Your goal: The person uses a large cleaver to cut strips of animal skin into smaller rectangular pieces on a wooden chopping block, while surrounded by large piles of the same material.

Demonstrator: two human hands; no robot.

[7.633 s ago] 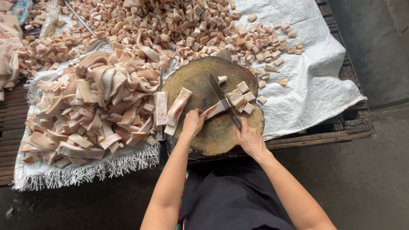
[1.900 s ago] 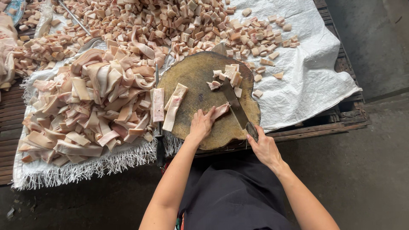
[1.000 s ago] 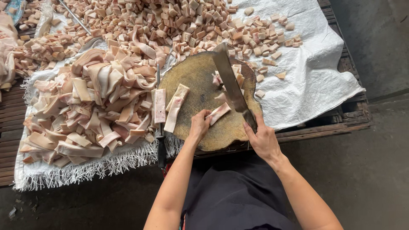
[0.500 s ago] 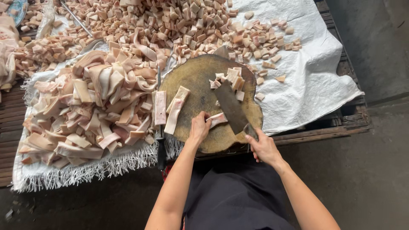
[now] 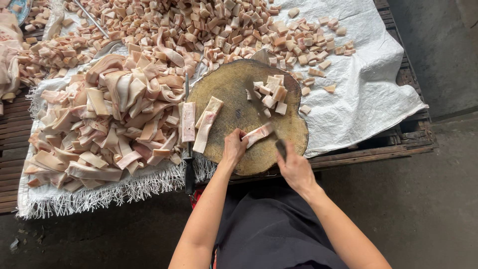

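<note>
A round wooden chopping block is looking worn and matt, woven plastic sheeting is showing frayed fringes, and pale pork-skin strips are gleaming moist.

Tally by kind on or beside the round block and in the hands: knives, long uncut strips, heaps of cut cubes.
Knives: 2, cleaver in right hand, second knife beside block.
Long strips: 3, one under left hand.
Cube heaps: 1.
Total: 6.
</note>
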